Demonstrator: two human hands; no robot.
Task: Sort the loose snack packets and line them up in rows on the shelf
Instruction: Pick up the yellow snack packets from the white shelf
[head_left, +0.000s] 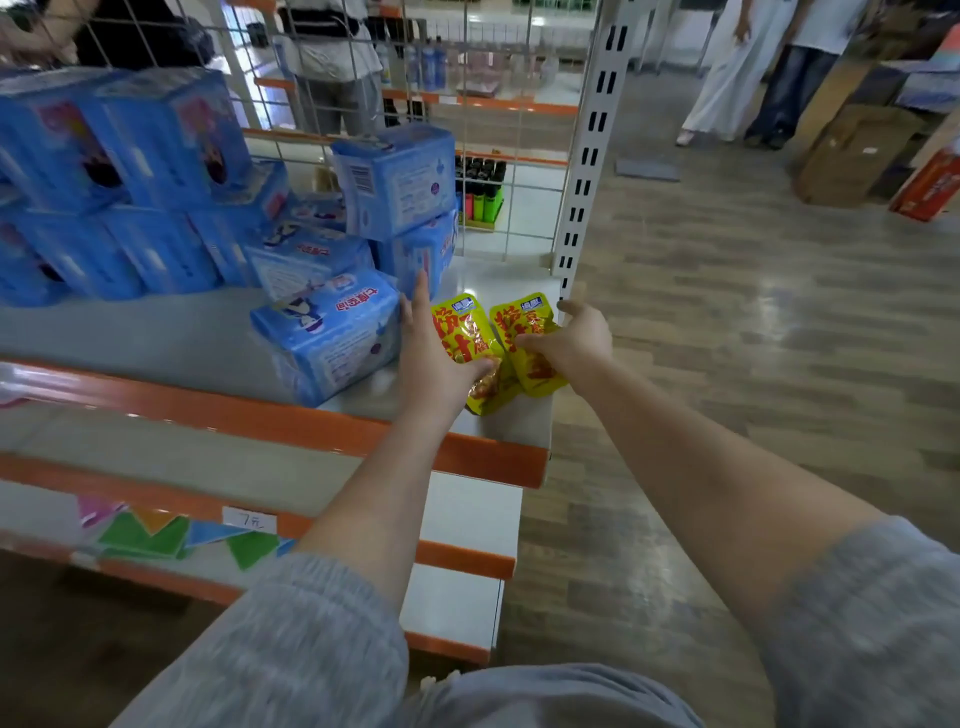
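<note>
Two yellow snack packets with red lettering lie side by side at the right end of the white shelf (156, 332). My left hand (434, 345) rests along the left edge of the left packet (460, 330), fingers straight and pointing to the back, thumb lying across the packet's lower part. Its fingers touch a blue pack (327, 338) beside it. My right hand (574, 338) holds the right packet (519, 322) at its right edge, thumb on top and fingers curled round the side. The lower ends of both packets overlap near the shelf's front.
Stacked blue packs (130, 182) fill the shelf's left and back. A wire grid (519, 156) backs the shelf, and a white slotted upright (582, 182) stands at its right corner. Lower orange-edged shelves (457, 556) step out below. People stand on the wooden floor (753, 312) beside cardboard boxes (852, 156).
</note>
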